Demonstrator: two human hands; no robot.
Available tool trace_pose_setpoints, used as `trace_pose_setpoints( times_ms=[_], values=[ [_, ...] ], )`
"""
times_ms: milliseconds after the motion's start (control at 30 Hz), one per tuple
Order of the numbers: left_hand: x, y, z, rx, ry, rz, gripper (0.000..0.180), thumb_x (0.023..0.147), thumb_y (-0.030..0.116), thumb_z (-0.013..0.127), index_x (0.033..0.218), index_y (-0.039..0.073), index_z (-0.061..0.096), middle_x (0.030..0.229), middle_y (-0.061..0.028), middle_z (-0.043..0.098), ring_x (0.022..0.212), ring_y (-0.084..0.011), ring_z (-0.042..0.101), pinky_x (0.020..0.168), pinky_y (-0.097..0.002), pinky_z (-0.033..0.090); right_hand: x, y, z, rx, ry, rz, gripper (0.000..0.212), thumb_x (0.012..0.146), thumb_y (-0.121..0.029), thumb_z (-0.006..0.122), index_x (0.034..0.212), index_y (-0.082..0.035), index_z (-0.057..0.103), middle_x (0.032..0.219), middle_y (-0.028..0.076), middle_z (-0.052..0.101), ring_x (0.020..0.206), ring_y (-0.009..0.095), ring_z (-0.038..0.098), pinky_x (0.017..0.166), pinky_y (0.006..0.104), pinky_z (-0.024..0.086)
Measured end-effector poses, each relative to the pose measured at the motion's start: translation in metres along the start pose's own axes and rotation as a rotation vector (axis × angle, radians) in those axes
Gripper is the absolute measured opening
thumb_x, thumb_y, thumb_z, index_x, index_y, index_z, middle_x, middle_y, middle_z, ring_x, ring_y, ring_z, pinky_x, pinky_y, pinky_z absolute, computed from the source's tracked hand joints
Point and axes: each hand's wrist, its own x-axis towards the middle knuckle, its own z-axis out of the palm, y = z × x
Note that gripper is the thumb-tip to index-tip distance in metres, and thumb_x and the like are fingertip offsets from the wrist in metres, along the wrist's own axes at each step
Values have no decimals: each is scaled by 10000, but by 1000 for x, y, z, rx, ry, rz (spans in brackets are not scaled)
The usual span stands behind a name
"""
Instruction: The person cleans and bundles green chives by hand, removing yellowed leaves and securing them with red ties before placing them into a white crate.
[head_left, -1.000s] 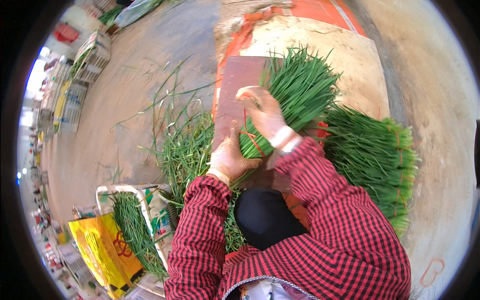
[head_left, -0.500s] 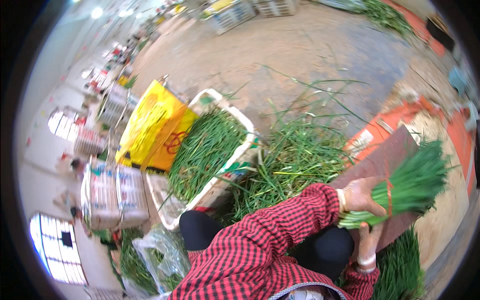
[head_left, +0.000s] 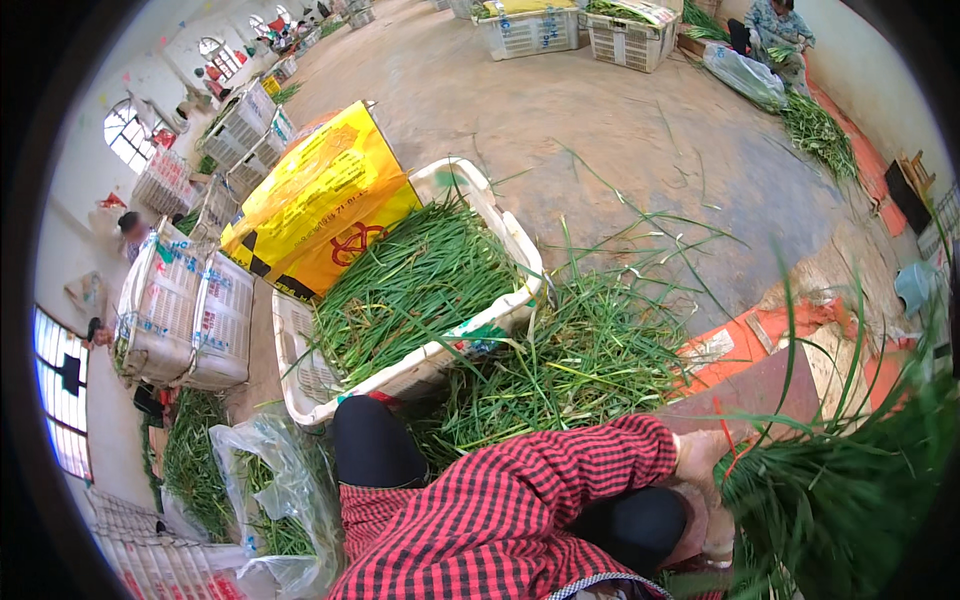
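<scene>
My left hand [head_left: 700, 458] wraps the stem end of the chive bundle [head_left: 840, 500] down at four o'clock, fingers curled tight around it where the red tie [head_left: 728, 440] crosses. Best, I judge, to keep that squeeze firm just at the tie so the stems stay square and none slide out while the leafy tops fan toward the lens. My left forearm, in the red checked sleeve [head_left: 540, 500], runs in from six o'clock, wrist bent slightly upward. My right hand [head_left: 712, 540] sits just beneath, at the butt of the bundle; its fingers are hidden, so I cannot tell whether they are spread or pinching. Just past my knuckles lies the brown board [head_left: 760, 392]. Further out at nine o'clock, loose chives [head_left: 570, 360] litter the ground, then the white crate [head_left: 500, 235] heaped with greens, the yellow bag [head_left: 320, 195] touching its far side.
</scene>
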Motion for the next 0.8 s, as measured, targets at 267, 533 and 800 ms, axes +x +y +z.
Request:
trace_pose_setpoints(
  times_ms=[267, 533, 800],
  values=[
    [-15, 71, -38, 379, 159, -34, 781, 591, 278, 862, 1304, 126, 581, 1201, -178, 636, 1130, -359, 595, 989, -434, 477, 8, -8, 4, -170, -243, -73, 449, 934, -234, 671, 1301, -3, 552, 1251, 145, 608, 1135, 215, 573, 1001, 357, 437],
    [-28, 64, -43, 1069, -115, -468, 885, 542, 419, 895, 1250, -2, 573, 1230, -232, 603, 1201, -375, 563, 1007, -433, 479, -48, 7, 12, 193, -102, 294, 127, 914, -101, 683, 990, -3, 712, 844, 27, 686, 828, 93, 632, 766, 260, 506],
    [-22, 58, -11, 1070, -150, -545, 1132, 583, 497, 895, 1413, -38, 342, 1203, -252, 617, 1123, -377, 625, 950, -432, 510, -10, -15, 14, 594, -48, 363, 329, 971, -137, 643, 1290, -64, 620, 804, -1, 656, 596, 59, 557, 544, 218, 484]
  ],
)
